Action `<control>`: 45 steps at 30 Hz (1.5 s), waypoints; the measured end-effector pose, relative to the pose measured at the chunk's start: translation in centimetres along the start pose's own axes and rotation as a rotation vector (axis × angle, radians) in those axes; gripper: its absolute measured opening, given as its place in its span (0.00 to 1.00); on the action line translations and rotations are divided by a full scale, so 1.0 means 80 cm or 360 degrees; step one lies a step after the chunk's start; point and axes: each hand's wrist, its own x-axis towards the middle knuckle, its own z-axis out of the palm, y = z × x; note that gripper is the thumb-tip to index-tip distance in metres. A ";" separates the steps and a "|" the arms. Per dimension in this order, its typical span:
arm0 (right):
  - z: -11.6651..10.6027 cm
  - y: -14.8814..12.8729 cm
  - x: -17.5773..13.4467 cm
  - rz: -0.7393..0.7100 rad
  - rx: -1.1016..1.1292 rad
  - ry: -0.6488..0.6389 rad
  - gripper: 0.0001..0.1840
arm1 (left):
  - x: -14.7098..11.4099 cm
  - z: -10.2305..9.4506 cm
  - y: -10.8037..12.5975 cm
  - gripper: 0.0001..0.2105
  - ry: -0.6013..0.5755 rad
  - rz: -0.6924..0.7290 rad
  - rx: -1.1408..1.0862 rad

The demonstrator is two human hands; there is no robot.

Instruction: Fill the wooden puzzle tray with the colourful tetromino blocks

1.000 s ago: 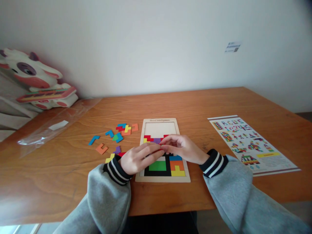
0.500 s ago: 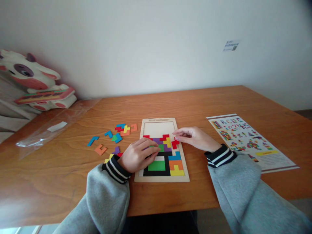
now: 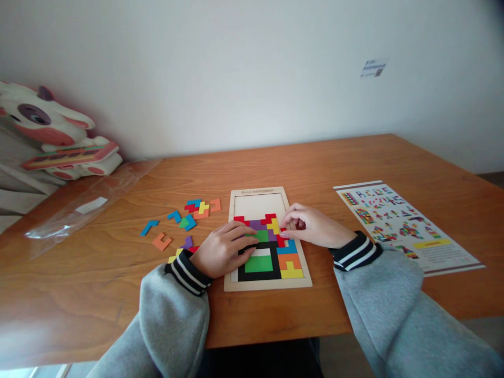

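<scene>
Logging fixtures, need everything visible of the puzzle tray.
Pale, rectangular, wooden-looking, the puzzle tray has a rim and lettering across its far end. It lies flat on the table, coloured blocks in its near part, pale floor beyond. The left hand partly covers its left side; the right hand holds a red block at its right. Rim contact is unclear.
</scene>
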 end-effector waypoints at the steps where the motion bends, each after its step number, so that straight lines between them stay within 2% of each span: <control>1: -0.001 0.000 0.000 0.0019 0.0012 -0.0002 0.17 | 0.000 0.001 0.000 0.08 -0.0012 0.0006 -0.0003; 10: 0.006 0.002 0.002 0.0098 -0.0023 0.0082 0.22 | -0.001 0.001 -0.002 0.09 -0.0110 0.0018 0.0005; 15: 0.000 0.002 0.000 0.0178 -0.0113 0.0093 0.23 | -0.002 0.001 -0.003 0.09 -0.0120 0.0000 -0.0009; 19: -0.004 0.002 -0.003 0.0223 -0.0171 0.0099 0.25 | -0.004 0.002 -0.003 0.09 -0.0112 -0.0002 -0.0013; 26: -0.005 0.001 -0.006 0.0295 -0.0153 -0.0007 0.29 | -0.002 0.001 -0.002 0.08 -0.0102 0.0014 -0.0007; 32: -0.002 0.001 -0.006 0.0276 -0.0116 -0.0009 0.31 | -0.002 -0.002 -0.002 0.08 -0.0111 0.0029 -0.0012; 38: 0.004 0.000 -0.005 0.0249 -0.0112 0.0019 0.32 | -0.003 -0.009 -0.003 0.08 -0.0022 0.0052 0.0032; 41: 0.005 0.001 -0.004 0.0247 -0.0089 0.0071 0.31 | -0.011 -0.021 -0.020 0.08 0.0096 -0.0128 0.0223; 43: 0.005 0.001 -0.002 0.0259 -0.0057 0.0135 0.29 | -0.023 -0.032 -0.039 0.09 0.0190 -0.0413 0.0426; 45: 0.006 -0.001 0.000 0.0257 -0.0036 0.0188 0.28 | -0.039 -0.042 -0.062 0.12 0.0245 -0.0798 0.0658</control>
